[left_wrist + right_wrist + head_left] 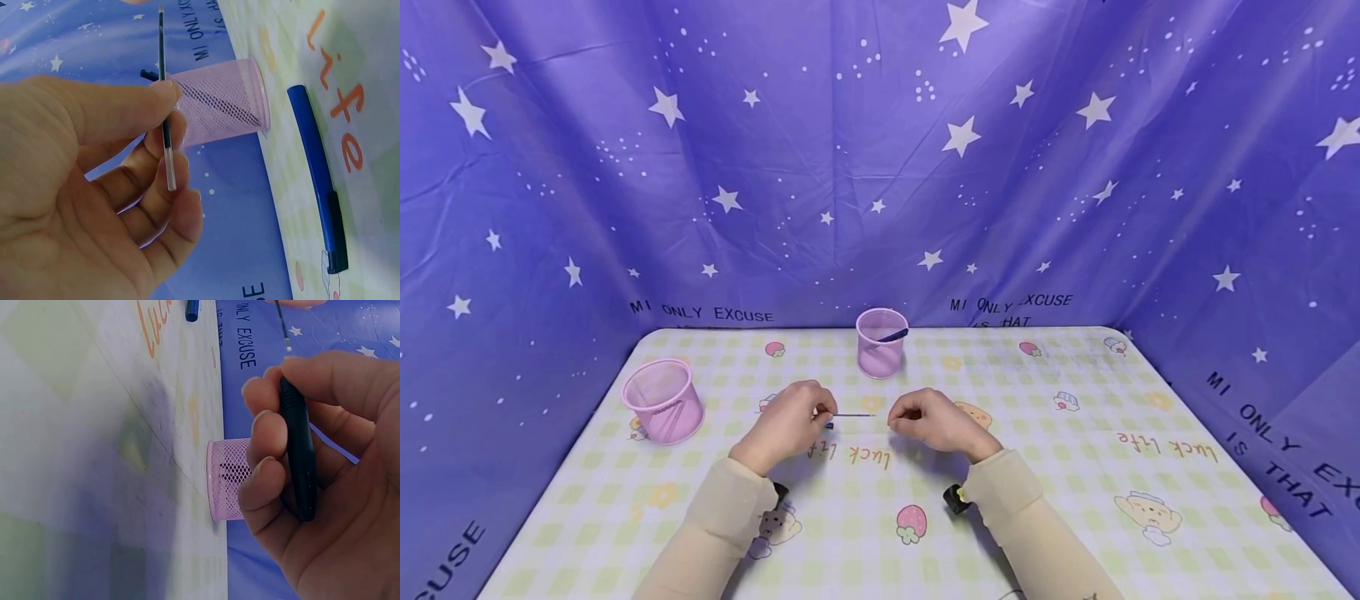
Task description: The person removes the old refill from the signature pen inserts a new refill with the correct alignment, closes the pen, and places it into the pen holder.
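Between thumb and forefinger my left hand pinches a thin pen refill, dark along most of its length with a clear end. The refill points across toward my right hand, whose thumb and fingers hold a dark tapered pen barrel piece with a ridged end. A small gap separates the refill's tip from that ridged end in the right wrist view. On the table beneath the left hand lies a blue pen part with a dark clip, mostly hidden by the hand in the head view.
A pink mesh cup holding a dark pen stands beyond the hands. Another pink mesh cup stands at the left of the checked tablecloth. A blue starry curtain encloses the table's back and sides.
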Demonstrator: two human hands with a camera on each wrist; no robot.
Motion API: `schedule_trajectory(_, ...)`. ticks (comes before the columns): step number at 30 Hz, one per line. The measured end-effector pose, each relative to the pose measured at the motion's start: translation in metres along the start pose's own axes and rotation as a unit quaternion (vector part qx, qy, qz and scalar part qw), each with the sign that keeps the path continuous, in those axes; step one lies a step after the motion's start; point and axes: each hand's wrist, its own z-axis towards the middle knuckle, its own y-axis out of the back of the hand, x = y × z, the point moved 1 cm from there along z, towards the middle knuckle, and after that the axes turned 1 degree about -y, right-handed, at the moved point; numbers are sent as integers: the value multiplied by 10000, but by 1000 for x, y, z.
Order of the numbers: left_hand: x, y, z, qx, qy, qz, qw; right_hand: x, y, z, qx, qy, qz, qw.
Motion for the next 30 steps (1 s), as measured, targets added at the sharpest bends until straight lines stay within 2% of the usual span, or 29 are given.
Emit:
schedule_trajectory(6,4,1,0,-113,113,221,9996,-3,0,0,0,6,29,10000)
schedule_trajectory(14,7,-1,3,-100,83,316,9994,-3,-1,1,23,8,2,10000)
schedule_trajectory(23,12,-6,10,-305,-86,398,9987,0,0,1,43,23,-29,10000)
schedule_trajectory(30,16,-7,18,-206,-290,600,9976,-1,-2,2,56,12,-52,10000)
